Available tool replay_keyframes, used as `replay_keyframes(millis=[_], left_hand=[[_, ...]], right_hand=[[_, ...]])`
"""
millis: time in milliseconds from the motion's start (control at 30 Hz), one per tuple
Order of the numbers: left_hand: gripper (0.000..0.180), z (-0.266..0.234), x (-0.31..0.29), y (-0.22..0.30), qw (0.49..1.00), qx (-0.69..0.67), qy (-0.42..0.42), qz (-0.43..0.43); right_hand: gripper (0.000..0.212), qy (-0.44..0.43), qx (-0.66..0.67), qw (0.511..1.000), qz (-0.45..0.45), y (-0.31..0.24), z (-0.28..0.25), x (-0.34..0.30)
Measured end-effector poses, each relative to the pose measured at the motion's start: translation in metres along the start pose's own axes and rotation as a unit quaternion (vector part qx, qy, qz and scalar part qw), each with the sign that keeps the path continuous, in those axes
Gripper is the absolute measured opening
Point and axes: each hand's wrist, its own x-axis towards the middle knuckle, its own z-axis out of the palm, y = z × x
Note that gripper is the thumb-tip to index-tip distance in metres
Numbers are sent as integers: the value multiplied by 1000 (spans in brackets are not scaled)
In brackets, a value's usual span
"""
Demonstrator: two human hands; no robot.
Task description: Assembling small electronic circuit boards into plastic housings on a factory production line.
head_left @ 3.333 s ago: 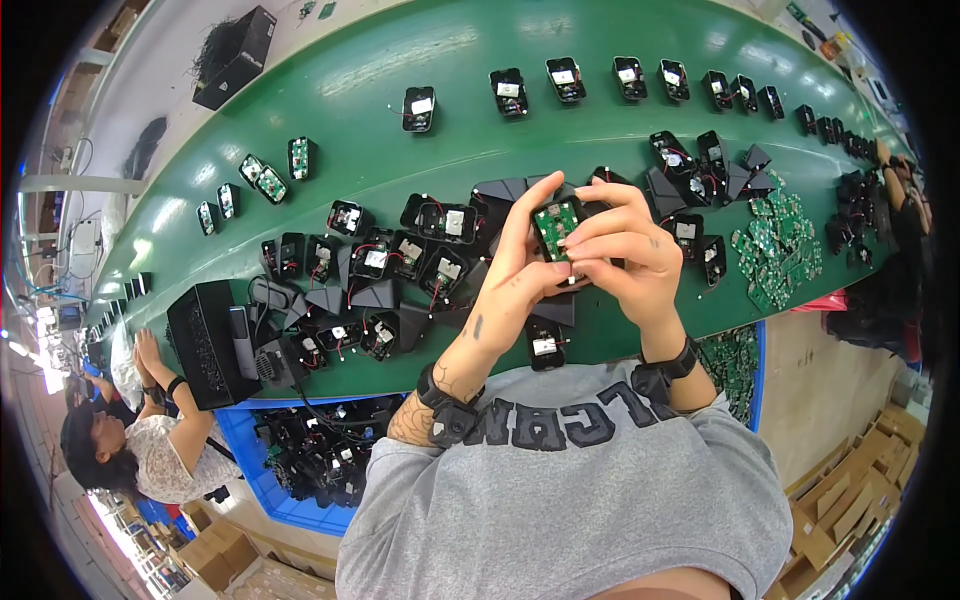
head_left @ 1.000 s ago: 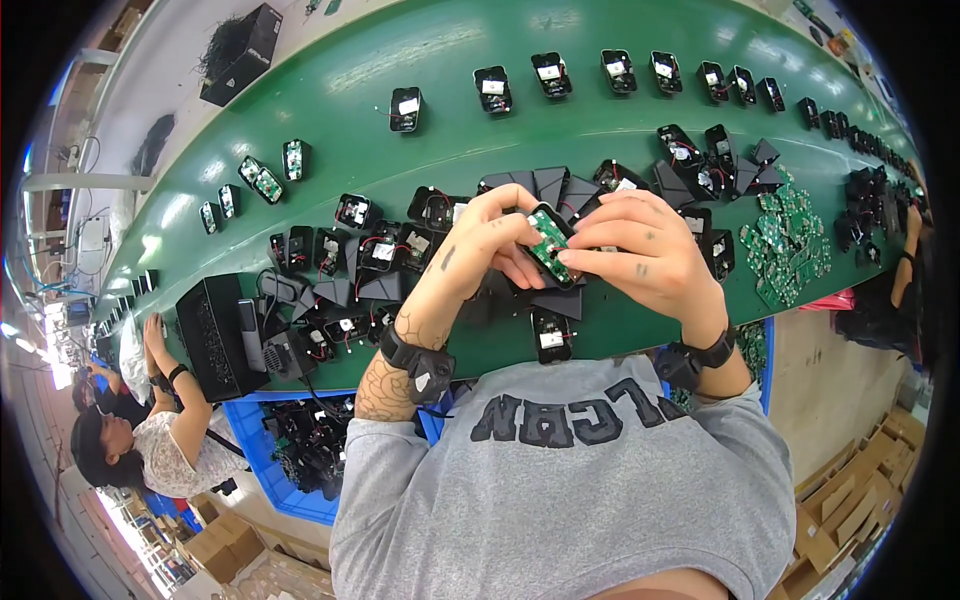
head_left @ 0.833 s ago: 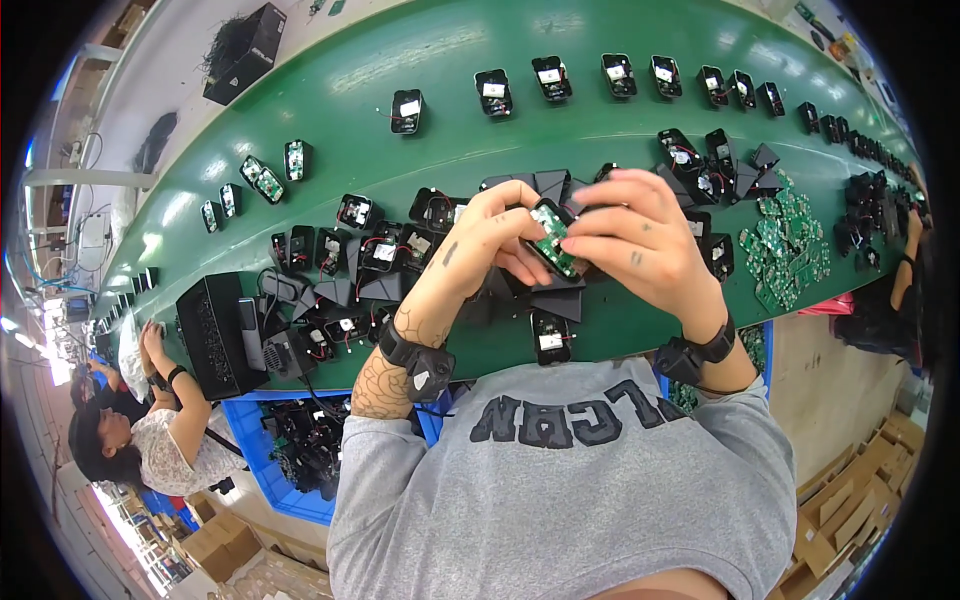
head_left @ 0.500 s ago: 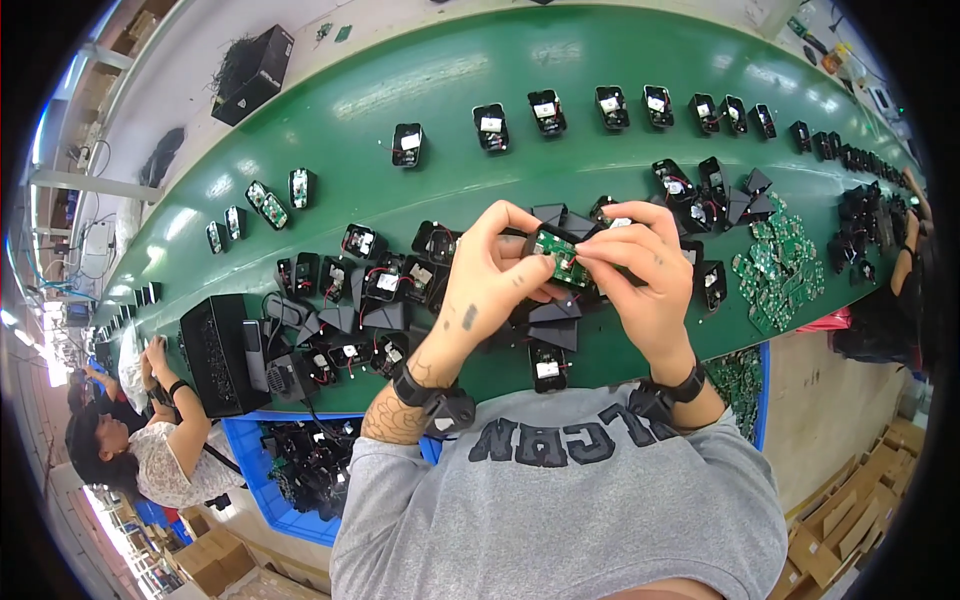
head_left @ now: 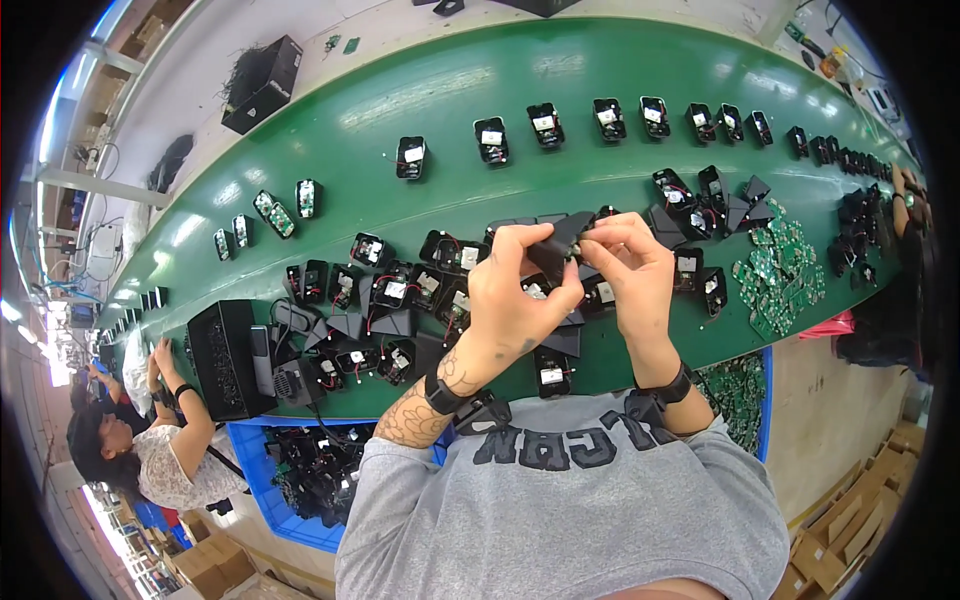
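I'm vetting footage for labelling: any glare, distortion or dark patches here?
All in the head view: white glare streaks the table, whose far edge bows; corners fall black beyond the fisheye circle; the case in the left hand shows little detail.

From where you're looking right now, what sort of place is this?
Probably an electronics assembly workshop. Your left hand holds a black housing, a row of open housings with parts inside stands on the green worktop, and loose green circuit boards are heaped to the right.

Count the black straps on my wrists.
2: the left strap, just below the left hand, and the right strap, just below the right hand. No others show.
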Motion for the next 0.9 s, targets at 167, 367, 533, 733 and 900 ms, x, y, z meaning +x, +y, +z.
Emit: replay_keyframes(millis=[167, 367, 533, 733, 900], left_hand=[[46, 1, -1, -2, 1000, 19, 7, 12], [48, -3, 21, -5, 969, -167, -24, -179], [43, -30, 62, -8, 961, 177, -174, -119], [42, -191, 152, -128, 816, 568, -103, -12], [43, -288, 163, -261, 838, 423, -256, -230]], right_hand=[[14, 12, -69, 993, -97, 12, 0, 1], [51, -132, -332, 902, -243, -15, -2, -1], [38, -398, -331, 849, -111, -9, -72, -1], [19, 186, -313, 917, -165, -32, -183, -21], [25, 319, -474, 816, -86, -4, -278, 0]])
